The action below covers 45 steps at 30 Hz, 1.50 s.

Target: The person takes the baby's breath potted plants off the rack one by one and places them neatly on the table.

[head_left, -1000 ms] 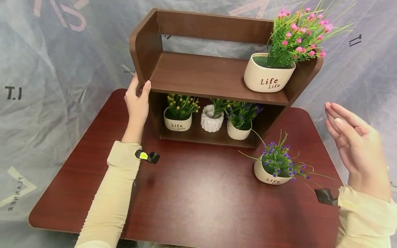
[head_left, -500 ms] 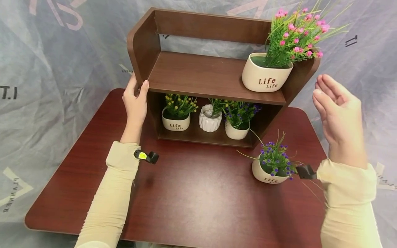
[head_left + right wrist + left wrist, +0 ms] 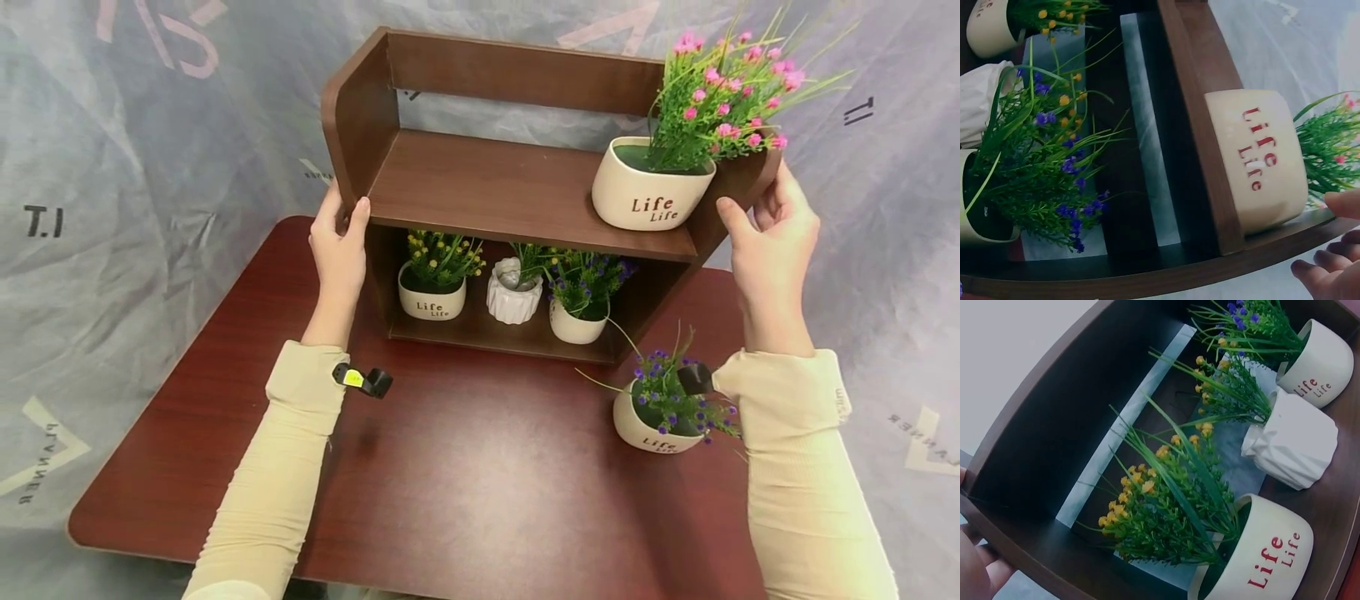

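Far left: left hand [image 3: 337, 250], grip pinching the shelf [image 3: 487, 183] at its left side panel, thumb on the front edge near the upper board, fingers round the outer face. Shelf is upright on the counter [image 3: 465, 467], two tiers, dark wood look. Judgement: stiff, fairly heavy and bulky with pots in it, smooth finish so a bit slick. Best hold is both side panels, level with each other, near upper-board height; the rear rail looks a worse choice, out of reach behind.

Lower tier, left to right: yellow pot [image 3: 431, 304], white pot [image 3: 513, 304], inner purple pot [image 3: 577, 329]. All upright, nothing visible fixing them down, so likely to slide or tip if the shelf tilts. Rigid, probably light; the glossy ones could chip if ceramic, can't confirm material.

Upper tier, right end: pink pot [image 3: 637, 196], close to the right panel. Puts load high and to the right, I'd expect that side to feel heavier.

Outer purple pot [image 3: 652, 433] sits on the counter, in front of the shelf's right end. Stems soft; pot body is the part to hold.

Far right: right hand [image 3: 776, 246], grip pinching the right panel, thumb inside by the pink pot, fingers outside. Can't tell how firmly.
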Motion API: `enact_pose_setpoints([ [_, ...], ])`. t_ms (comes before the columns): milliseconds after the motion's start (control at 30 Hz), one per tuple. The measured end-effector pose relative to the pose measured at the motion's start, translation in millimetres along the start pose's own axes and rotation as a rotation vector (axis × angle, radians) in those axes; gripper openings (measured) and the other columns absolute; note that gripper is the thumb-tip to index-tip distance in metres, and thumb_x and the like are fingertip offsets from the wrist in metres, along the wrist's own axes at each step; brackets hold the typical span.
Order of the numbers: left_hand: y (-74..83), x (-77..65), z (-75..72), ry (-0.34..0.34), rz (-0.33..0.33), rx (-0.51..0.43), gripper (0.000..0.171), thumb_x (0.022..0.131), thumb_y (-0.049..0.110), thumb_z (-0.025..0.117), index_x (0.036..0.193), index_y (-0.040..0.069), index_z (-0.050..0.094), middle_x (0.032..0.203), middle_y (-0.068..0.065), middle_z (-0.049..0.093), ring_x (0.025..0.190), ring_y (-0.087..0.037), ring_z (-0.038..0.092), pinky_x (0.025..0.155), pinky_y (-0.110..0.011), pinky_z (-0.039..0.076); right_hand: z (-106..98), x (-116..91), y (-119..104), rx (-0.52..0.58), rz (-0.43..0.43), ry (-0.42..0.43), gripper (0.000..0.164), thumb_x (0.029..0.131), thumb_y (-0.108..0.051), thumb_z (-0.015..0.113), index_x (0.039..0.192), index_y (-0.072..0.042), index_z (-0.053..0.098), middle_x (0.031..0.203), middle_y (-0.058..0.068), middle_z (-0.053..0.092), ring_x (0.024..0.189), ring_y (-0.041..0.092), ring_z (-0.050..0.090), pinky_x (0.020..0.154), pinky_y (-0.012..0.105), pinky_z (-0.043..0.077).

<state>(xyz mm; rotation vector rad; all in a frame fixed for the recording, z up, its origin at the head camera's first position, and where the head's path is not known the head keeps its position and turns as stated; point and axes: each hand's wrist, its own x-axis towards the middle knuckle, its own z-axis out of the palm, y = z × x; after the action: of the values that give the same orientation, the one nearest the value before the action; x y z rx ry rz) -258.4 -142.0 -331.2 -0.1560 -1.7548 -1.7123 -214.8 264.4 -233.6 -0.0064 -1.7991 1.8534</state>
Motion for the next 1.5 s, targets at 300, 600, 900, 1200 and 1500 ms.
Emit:
enact_pose_setpoints([
  [300, 2.8, -0.8, 6.1, 0.016, -0.026, -0.094, 0.047, 0.095, 0.007, 0.059, 0.141, 0.004, 0.050, 0.139, -0.015, 0.056, 0.127, -0.017, 0.054, 0.107, -0.028, 0.043, -0.6, 0.6, 7.0, -0.015, -0.039, 0.019, 0.061, 0.082, 0.020, 0.059, 0.133, -0.013, 0.059, 0.135, 0.009, 0.061, 0.129, 0.015, 0.054, 0.105, 0.023, 0.044],
  [600, 27.2, -11.4, 16.9, 0.305, 0.198, 0.148, 0.056, 0.090, 0.005, 0.061, 0.144, 0.005, 0.045, 0.150, -0.014, 0.039, 0.138, -0.014, 0.038, 0.110, -0.032, 0.038, 1.5, 0.0, 11.0, 0.043, -0.065, 0.010, 0.060, 0.079, 0.024, 0.058, 0.126, -0.013, 0.065, 0.123, 0.011, 0.068, 0.117, 0.016, 0.063, 0.095, 0.021, 0.051],
  [900, 57.8, -6.8, 55.6, 0.323, 0.725, 0.138, 0.032, 0.089, 0.004, 0.059, 0.119, -0.008, 0.060, 0.129, -0.026, 0.052, 0.127, -0.028, 0.045, 0.107, -0.037, 0.038, 0.7, 1.1, 10.7, -0.024, -0.043, 0.010, 0.058, 0.081, 0.018, 0.055, 0.127, -0.015, 0.064, 0.126, 0.009, 0.067, 0.117, 0.014, 0.063, 0.097, 0.021, 0.050],
  [1200, 78.2, 6.0, 96.4, -0.015, 0.537, 0.049, 0.045, 0.090, 0.010, 0.064, 0.132, -0.003, 0.055, 0.133, -0.017, 0.054, 0.122, -0.019, 0.051, 0.098, -0.025, 0.044, -4.2, 2.5, 9.8, -0.079, -0.034, 0.025, 0.052, 0.080, 0.017, 0.056, 0.121, -0.013, 0.068, 0.116, 0.005, 0.071, 0.109, 0.010, 0.067, 0.090, 0.017, 0.052],
  [1500, 82.9, 17.9, 120.7, -0.334, 0.251, 0.184, 0.071, 0.088, 0.030, 0.071, 0.148, 0.011, 0.040, 0.144, -0.008, 0.045, 0.126, -0.013, 0.046, 0.100, -0.019, 0.041, -2.5, 3.4, 9.6, -0.064, -0.034, 0.018, 0.050, 0.080, 0.017, 0.056, 0.120, -0.011, 0.069, 0.112, 0.004, 0.072, 0.107, 0.010, 0.067, 0.086, 0.015, 0.053],
])
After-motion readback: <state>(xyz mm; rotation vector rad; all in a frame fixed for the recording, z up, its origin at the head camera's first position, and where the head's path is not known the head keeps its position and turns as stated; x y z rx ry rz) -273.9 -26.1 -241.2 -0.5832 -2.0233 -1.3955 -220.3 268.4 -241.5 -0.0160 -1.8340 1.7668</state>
